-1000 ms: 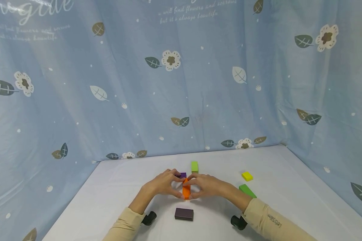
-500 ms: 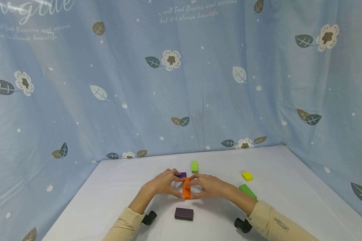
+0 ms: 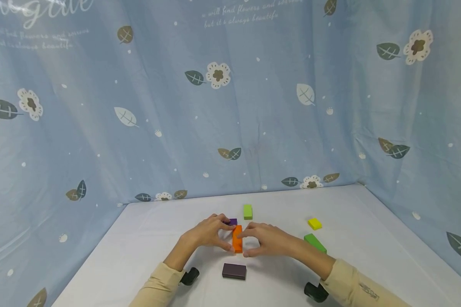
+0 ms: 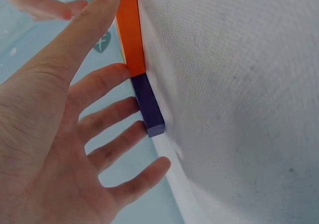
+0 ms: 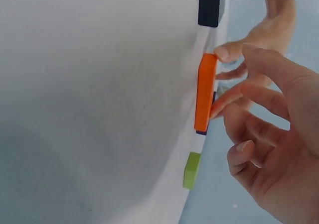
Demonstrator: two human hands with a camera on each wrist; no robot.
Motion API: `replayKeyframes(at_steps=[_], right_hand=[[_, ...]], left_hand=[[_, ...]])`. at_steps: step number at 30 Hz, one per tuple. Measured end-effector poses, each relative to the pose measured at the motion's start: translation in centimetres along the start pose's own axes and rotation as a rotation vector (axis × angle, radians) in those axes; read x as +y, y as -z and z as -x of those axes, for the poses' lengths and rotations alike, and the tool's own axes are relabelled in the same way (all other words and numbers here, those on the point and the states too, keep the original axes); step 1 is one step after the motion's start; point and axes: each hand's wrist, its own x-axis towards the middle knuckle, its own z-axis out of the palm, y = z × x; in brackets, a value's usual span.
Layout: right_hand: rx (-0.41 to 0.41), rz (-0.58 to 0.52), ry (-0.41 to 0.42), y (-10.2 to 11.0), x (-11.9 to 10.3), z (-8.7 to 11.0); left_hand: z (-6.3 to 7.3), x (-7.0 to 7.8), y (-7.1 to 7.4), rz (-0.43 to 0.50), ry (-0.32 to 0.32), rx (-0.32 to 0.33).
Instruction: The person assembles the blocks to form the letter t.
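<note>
An orange block point(image 3: 237, 239) lies lengthwise on the white table between my hands. Thumb and index finger of my left hand point(image 3: 208, 232) touch its left side near both ends, fingers fairly straight and spread. In the left wrist view, the middle and ring fingertips reach a purple block point(image 4: 148, 106), which adjoins the far end of the orange block point(image 4: 131, 40). To the right, my right hand point(image 3: 268, 239) hovers beside the orange block, thumb and index parted and holding nothing. The right wrist view shows a gap between these fingers and the orange block point(image 5: 205, 92).
A dark brown block point(image 3: 234, 271) lies nearer me. Beyond the hands stands a lime green block point(image 3: 247, 212). On the right are a yellow block point(image 3: 314, 224) and a green block point(image 3: 315, 243), the latter close to my right forearm. A blue patterned curtain point(image 3: 253, 106) encloses the table.
My right hand has let go of the orange block and drawn back slightly to the right, its thumb and fingers now apart from it. The left hand stays in place.
</note>
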Motion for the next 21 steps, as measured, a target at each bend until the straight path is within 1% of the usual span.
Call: replayKeyframes(at_steps=[4, 12, 21], right_hand=[[-0.022, -0.04, -0.008, 0.2, -0.6, 0.3], [-0.054, -0.079, 0.017, 0.0, -1.7, 1.1], [-0.079, -0.111, 0.058, -0.8, -1.9, 1.8]], left_hand=[[0.0, 0.1, 0.1, 0.003, 0.001, -0.004], [0.1, 0.2, 0.2, 0.0, -0.007, 0.006], [0.2, 0.1, 0.1, 0.014, -0.008, 0.01]])
